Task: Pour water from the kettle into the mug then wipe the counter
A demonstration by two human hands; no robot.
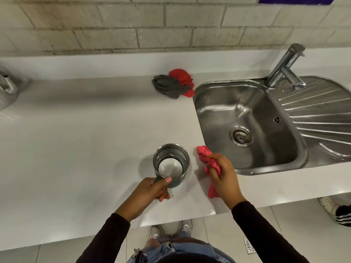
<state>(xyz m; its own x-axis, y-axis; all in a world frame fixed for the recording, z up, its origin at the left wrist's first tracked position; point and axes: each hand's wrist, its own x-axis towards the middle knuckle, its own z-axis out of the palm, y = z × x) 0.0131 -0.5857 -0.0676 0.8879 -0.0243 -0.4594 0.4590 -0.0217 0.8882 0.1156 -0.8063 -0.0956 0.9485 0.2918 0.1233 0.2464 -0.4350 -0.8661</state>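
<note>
We judge pouring done — the mug (171, 164), lower centre, seemingly holds water, left hand (152, 188) clamped on its handle; right hand (224, 175) clutches the pink cloth (207, 160) — wiping the surface (85, 139) remains.

A steel sink (247, 128) is set into the white worktop (85, 139) (tap (286, 67) behind it), beneath a grey brick wall (133, 25); pale floor tiles (284, 224) are seen below.

We counted one mug (171, 164) in our left hand (150, 190), one pink cloth (208, 168) in our right hand (225, 177), two more cloths beyond them, grey (167, 87) and red (182, 76), and one kettle (6, 90) far left.
</note>
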